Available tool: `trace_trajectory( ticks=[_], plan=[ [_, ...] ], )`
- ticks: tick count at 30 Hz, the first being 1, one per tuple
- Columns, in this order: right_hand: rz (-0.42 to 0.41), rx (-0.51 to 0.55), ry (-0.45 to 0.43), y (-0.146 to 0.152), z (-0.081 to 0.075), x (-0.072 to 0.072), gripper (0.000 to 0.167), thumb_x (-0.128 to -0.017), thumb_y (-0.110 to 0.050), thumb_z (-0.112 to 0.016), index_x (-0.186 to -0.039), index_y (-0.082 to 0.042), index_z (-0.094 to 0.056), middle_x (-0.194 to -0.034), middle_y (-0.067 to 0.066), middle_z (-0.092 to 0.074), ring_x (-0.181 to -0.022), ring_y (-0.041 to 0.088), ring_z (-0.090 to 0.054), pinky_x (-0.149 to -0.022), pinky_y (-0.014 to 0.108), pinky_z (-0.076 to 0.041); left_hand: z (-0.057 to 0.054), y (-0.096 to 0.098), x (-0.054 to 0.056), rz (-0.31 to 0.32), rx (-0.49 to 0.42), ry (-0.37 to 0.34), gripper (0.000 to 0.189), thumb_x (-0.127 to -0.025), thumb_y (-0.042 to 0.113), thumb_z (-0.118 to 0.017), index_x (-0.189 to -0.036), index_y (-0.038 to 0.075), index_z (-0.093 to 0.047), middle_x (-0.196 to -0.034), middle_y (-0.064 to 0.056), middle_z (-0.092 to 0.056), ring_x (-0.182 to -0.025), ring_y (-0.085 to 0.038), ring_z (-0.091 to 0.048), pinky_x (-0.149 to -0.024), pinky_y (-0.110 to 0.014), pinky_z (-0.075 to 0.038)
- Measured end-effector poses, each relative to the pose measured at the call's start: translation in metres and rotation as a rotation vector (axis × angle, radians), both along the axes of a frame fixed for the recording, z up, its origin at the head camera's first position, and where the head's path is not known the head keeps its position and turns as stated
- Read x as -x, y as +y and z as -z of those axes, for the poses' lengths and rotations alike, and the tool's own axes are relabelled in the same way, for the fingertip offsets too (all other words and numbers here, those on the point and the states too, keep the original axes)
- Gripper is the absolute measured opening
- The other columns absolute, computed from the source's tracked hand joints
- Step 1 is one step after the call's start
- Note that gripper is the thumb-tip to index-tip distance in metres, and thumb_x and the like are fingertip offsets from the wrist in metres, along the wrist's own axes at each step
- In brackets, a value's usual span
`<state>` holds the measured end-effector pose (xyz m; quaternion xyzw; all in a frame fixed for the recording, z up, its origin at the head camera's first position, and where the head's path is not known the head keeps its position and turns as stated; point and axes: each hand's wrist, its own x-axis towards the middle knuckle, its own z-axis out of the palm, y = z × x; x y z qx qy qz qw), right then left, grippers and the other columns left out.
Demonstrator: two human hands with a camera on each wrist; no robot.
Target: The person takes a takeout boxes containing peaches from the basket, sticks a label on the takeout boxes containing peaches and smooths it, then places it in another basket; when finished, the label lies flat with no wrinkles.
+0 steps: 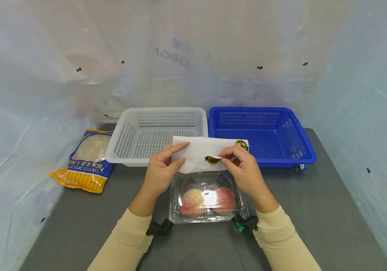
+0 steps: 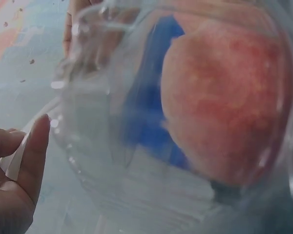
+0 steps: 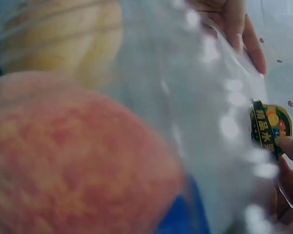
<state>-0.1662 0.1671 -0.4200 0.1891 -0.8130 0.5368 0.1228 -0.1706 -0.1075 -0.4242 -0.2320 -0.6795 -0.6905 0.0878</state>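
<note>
My left hand [image 1: 161, 171] holds a white backing sheet [image 1: 197, 147] by its left end, gripped between thumb and fingers. At the sheet's right part my right hand [image 1: 244, 171] pinches the edge of a dark and gold sticker [image 1: 212, 160], which shows Chinese lettering and fruit pictures in the right wrist view. Another round sticker [image 1: 242, 143] sits at the sheet's upper right corner. Below both hands stands a closed clear plastic clamshell box [image 1: 175, 215] with red and yellow peaches [image 1: 225, 199] inside. Its clear wall blurs much of both wrist views.
Behind the sheet stand a white perforated basket [image 1: 156, 161] on the left and a blue one [image 1: 281, 160] on the right. A yellow and blue bag of orecchiette pasta [image 1: 88, 162] lies at the table's left. Plastic sheeting [image 1: 193, 56] hangs around the grey table [image 1: 119, 203].
</note>
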Motion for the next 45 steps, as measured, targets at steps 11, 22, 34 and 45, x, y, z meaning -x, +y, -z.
trace_trajectory(
  ticks=[11, 22, 34, 45],
  plan=[
    [-0.089, 0.078, 0.015, 0.009, -0.010, -0.012, 0.016, -0.104, 0.008, -0.067, -0.111, -0.004, -0.075, -0.109, 0.007, -0.070, -0.094, 0.022, -0.065, -0.077, 0.025, -0.055, -0.001, -0.011, -0.010, 0.041, -0.016, -0.048, 0.047, -0.100, -0.018, -0.064, -0.146, -0.007, -0.065, -0.145, -0.024, -0.054, -0.109, -0.041, -0.067, -0.064, -0.044, -0.065],
    [-0.092, 0.173, 0.019, 0.022, -0.013, -0.020, 0.023, -0.105, 0.012, -0.063, -0.125, 0.003, -0.069, -0.115, 0.015, -0.067, -0.098, 0.021, -0.063, -0.079, 0.025, -0.055, 0.008, -0.024, -0.048, 0.171, -0.003, -0.163, 0.050, -0.099, -0.015, -0.068, -0.147, -0.005, -0.064, -0.151, -0.022, -0.054, -0.119, -0.035, -0.063, -0.078, -0.040, -0.065],
    [-0.076, 0.195, -0.027, 0.034, -0.014, -0.026, 0.017, -0.104, 0.013, -0.065, -0.117, 0.006, -0.074, -0.112, 0.018, -0.069, -0.095, 0.018, -0.068, -0.079, 0.025, -0.059, 0.034, -0.032, -0.117, 0.376, 0.224, -0.251, 0.053, -0.098, -0.008, -0.072, -0.150, 0.001, -0.064, -0.155, -0.024, -0.053, -0.127, -0.028, -0.062, -0.095, -0.035, -0.059],
    [-0.102, 0.132, -0.108, 0.038, -0.007, -0.027, 0.023, -0.103, 0.006, -0.070, -0.126, 0.002, -0.075, -0.109, 0.015, -0.071, -0.091, 0.023, -0.069, -0.078, 0.027, -0.060, 0.065, -0.058, -0.150, 0.623, 0.122, -0.683, 0.057, -0.103, -0.003, -0.069, -0.156, -0.011, -0.050, -0.160, -0.028, -0.039, -0.119, -0.021, -0.067, -0.093, -0.025, -0.056]
  ],
)
